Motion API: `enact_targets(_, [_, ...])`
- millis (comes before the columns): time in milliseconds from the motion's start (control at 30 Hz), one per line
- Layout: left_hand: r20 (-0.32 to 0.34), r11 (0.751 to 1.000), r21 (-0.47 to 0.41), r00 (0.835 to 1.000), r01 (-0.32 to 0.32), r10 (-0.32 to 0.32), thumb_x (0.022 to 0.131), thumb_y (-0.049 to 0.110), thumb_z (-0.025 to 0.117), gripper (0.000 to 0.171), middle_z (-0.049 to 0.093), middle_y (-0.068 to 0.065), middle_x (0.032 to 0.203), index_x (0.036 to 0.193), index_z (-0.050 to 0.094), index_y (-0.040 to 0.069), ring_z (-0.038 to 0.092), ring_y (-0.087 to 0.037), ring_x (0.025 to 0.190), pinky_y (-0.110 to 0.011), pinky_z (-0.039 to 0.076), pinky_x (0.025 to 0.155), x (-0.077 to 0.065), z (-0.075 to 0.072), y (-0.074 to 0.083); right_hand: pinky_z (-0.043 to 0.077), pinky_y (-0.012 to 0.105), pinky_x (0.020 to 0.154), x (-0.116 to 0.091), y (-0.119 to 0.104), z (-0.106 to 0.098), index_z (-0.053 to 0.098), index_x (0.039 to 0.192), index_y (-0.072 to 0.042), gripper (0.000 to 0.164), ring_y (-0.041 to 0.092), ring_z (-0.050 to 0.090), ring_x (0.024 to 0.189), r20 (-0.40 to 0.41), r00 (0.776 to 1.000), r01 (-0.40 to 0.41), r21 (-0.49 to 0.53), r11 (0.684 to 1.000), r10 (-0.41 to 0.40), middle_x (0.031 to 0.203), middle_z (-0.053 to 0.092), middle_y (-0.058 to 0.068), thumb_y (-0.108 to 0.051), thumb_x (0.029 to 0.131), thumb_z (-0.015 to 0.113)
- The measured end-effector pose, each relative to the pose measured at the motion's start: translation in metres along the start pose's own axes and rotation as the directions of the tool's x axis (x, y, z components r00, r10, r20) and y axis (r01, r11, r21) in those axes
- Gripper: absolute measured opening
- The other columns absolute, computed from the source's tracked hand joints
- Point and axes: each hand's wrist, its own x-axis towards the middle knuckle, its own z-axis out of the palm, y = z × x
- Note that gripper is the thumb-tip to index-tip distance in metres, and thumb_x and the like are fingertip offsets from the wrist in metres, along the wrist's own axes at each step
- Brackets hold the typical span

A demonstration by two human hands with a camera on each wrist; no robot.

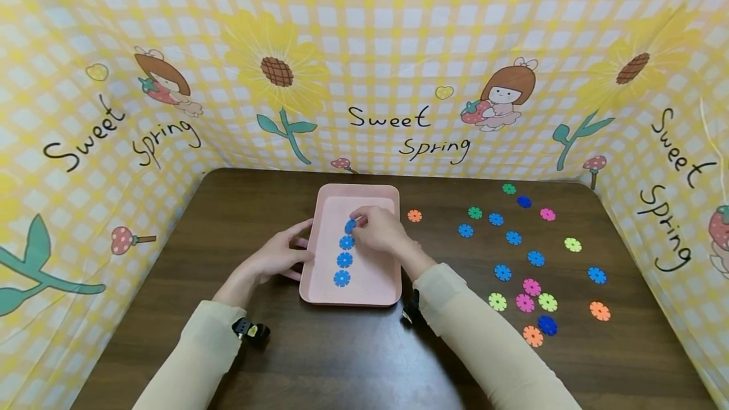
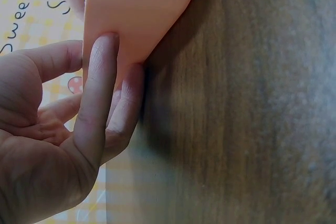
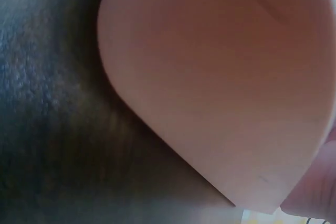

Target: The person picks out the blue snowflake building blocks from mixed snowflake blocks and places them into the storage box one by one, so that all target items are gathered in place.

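A pink tray [image 1: 378, 283] lies on the dark wooden table, three light-blue notched plastic discs [image 1: 344, 260] in a column on its floor. At the column's far end my right hand [image 1: 378, 228] pinches another blue disc [image 1: 350, 226] between thumb and fingertips, close over the tray floor. My left hand [image 1: 277, 253] holds the tray's left wall, the thumb at the rim. In the left wrist view, fingers [image 2: 100, 87] press the wall's outer side. The right wrist view shows mostly the tray's outer wall [image 3: 210, 87]; the pinched disc is hidden there.
Several loose notched discs lie right of the tray: light blue [image 1: 535, 259], dark blue [image 1: 547, 325], pink [image 1: 532, 287], yellow-green [image 1: 497, 302], green [image 1: 475, 212] and orange [image 1: 600, 310]. One orange disc [image 1: 414, 216] lies near the tray's right rim. Checked cloth [image 1: 364, 68] walls the table's back and sides.
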Motion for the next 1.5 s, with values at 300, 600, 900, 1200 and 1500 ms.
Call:
enact_targets(300, [0.001, 1.000, 0.009, 1.000, 0.007, -0.007, 0.096, 0.008, 0.068, 0.083, 0.049, -0.026, 0.137, 0.166, 0.025, 0.021, 0.067, -0.033, 0.103, -0.047, 0.064, 0.071, 0.003, 0.001, 0.001, 0.055, 0.042, 0.091, -0.006, 0.005, -0.007, 0.071, 0.134, -0.018, 0.037, 0.018, 0.066, 0.106, -0.025, 0.999, 0.027, -0.062, 0.998, -0.029, 0.126, 0.071, 0.001, -0.023, 0.098, 0.066])
enact_targets(600, [-0.001, 1.000, 0.014, 1.000, -0.003, 0.003, 0.097, 0.008, 0.068, 0.083, 0.049, -0.026, 0.135, 0.166, 0.025, 0.021, 0.068, -0.032, 0.101, -0.046, 0.064, 0.070, 0.003, 0.000, 0.001, 0.054, 0.046, 0.097, -0.025, 0.015, -0.031, 0.074, 0.126, -0.017, 0.029, 0.023, 0.065, 0.113, -0.178, 0.982, 0.060, 0.007, 0.998, -0.058, 0.127, 0.071, 0.002, -0.025, 0.099, 0.067])
enact_targets(900, [0.003, 1.000, 0.011, 1.000, -0.007, 0.007, 0.097, 0.008, 0.068, 0.083, 0.048, -0.027, 0.136, 0.167, 0.024, 0.020, 0.067, -0.033, 0.103, -0.047, 0.064, 0.070, 0.003, 0.001, 0.001, 0.050, 0.051, 0.103, -0.038, 0.043, -0.064, 0.071, 0.128, -0.014, 0.031, 0.030, 0.060, 0.122, -0.271, 0.962, 0.030, 0.024, 0.999, -0.022, 0.130, 0.066, 0.007, -0.026, 0.100, 0.068])
enact_targets(1200, [0.001, 1.000, 0.019, 1.000, -0.004, 0.004, 0.098, 0.008, 0.068, 0.083, 0.048, -0.027, 0.137, 0.167, 0.024, 0.020, 0.067, -0.032, 0.103, -0.047, 0.064, 0.071, 0.003, 0.001, -0.001, 0.050, 0.054, 0.099, -0.049, 0.088, -0.088, 0.069, 0.130, -0.012, 0.034, 0.032, 0.061, 0.121, -0.264, 0.963, -0.056, -0.009, 0.998, 0.052, 0.128, 0.067, 0.010, -0.024, 0.098, 0.070])
enact_targets(1500, [0.006, 1.000, 0.014, 1.000, 0.001, -0.001, 0.097, 0.008, 0.068, 0.083, 0.048, -0.028, 0.137, 0.167, 0.024, 0.020, 0.067, -0.033, 0.104, -0.047, 0.064, 0.071, 0.001, 0.002, -0.001, 0.051, 0.055, 0.094, -0.067, 0.126, -0.104, 0.065, 0.135, -0.009, 0.041, 0.034, 0.063, 0.111, -0.210, 0.970, -0.143, -0.072, 0.987, 0.125, 0.127, 0.067, 0.015, -0.029, 0.099, 0.069])
